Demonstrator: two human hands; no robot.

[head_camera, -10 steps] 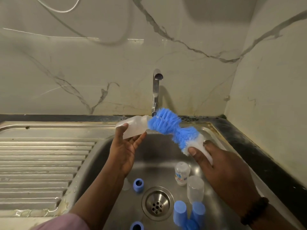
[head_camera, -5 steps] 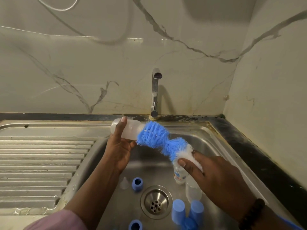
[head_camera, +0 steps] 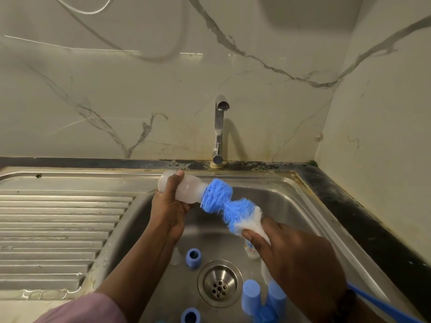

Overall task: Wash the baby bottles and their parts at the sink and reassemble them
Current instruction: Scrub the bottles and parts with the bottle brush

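Blue brush (head_camera: 224,206) at bottle (head_camera: 186,190) mouth, perhaps inside

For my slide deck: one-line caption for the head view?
Left hand holds bottle while right hand pushes blue brush at its mouth.

Brushed steel sink (head_camera: 300,197), translucent plastic bottle (head_camera: 186,190), bristly brush (head_camera: 224,206), glossy marble wall (head_camera: 116,89).

Left hand (head_camera: 170,206) grips clear bottle (head_camera: 184,191) sideways over sink (head_camera: 291,206). Right hand (head_camera: 296,259) holds blue brush (head_camera: 224,203), bristles at the bottle mouth. Blue caps (head_camera: 250,297) and rings (head_camera: 193,257) near drain (head_camera: 220,283).
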